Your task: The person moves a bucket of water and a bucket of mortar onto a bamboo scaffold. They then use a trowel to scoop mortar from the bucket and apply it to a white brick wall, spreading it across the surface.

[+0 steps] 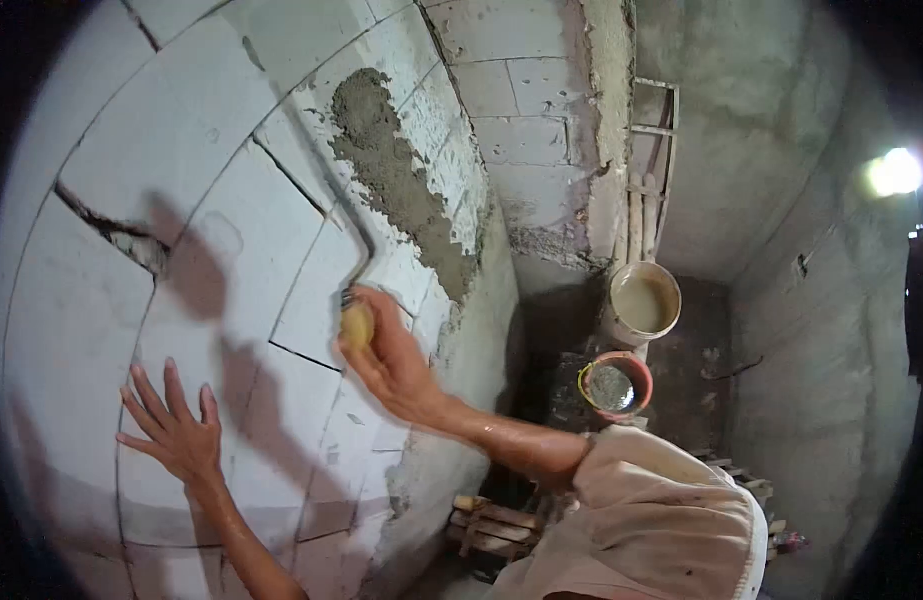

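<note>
My right hand [386, 350] is closed round the yellow handle of a trowel [357, 325]. The trowel's bent metal shank runs from the handle up toward the wall, and its blade appears nearly edge-on. Just beyond it, a rough strip of wet grey mortar [391, 165] is spread over the white block wall [281, 250]. Lower on the left, my left hand [181, 425] has its fingers spread, palm toward the same wall, with nothing in it.
A pale bucket [621, 325] of cloudy water stands on the floor. Nearer is a reddish bucket [645, 385] with grey mix inside. Wooden pieces [496, 525] lie low beside my body. A grey plastered wall [831, 330] rises at right, with a bright lamp [895, 173] near it.
</note>
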Action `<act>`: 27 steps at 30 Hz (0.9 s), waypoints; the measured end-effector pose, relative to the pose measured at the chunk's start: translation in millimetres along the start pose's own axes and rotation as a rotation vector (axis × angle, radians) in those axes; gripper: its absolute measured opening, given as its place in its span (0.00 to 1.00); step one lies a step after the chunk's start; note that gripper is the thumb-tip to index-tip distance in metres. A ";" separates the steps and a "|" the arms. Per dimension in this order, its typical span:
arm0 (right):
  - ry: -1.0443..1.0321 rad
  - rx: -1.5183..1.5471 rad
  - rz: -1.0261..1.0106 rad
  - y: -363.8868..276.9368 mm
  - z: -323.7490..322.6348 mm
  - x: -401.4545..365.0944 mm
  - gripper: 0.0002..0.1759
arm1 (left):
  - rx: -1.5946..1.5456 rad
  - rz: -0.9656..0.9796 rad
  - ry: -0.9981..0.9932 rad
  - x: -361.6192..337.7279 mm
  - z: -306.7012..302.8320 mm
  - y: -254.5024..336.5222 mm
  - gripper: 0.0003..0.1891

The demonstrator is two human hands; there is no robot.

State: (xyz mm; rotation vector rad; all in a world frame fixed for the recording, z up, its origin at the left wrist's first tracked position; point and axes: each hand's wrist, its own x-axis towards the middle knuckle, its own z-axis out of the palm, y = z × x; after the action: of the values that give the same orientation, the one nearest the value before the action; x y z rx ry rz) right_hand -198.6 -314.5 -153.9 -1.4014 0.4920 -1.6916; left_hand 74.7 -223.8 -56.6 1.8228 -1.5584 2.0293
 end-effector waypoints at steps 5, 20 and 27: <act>0.067 -0.014 0.614 48.4 -133.2 27.2 0.26 | -0.075 0.045 0.057 6.6 -7.0 0.7 0.38; 0.219 0.522 0.685 155.4 -134.7 293.6 0.15 | 0.189 -0.356 0.060 36.3 14.3 27.5 0.29; 0.256 0.752 0.683 111.9 -71.1 336.6 0.11 | 0.243 -0.359 0.036 34.1 18.2 27.4 0.29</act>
State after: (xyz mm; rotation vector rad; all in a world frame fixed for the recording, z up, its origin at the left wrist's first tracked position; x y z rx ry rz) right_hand -223.6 -662.8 -59.3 -0.4003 0.3538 -1.2711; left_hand 61.4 -269.1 -51.6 1.9549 -0.9218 2.1289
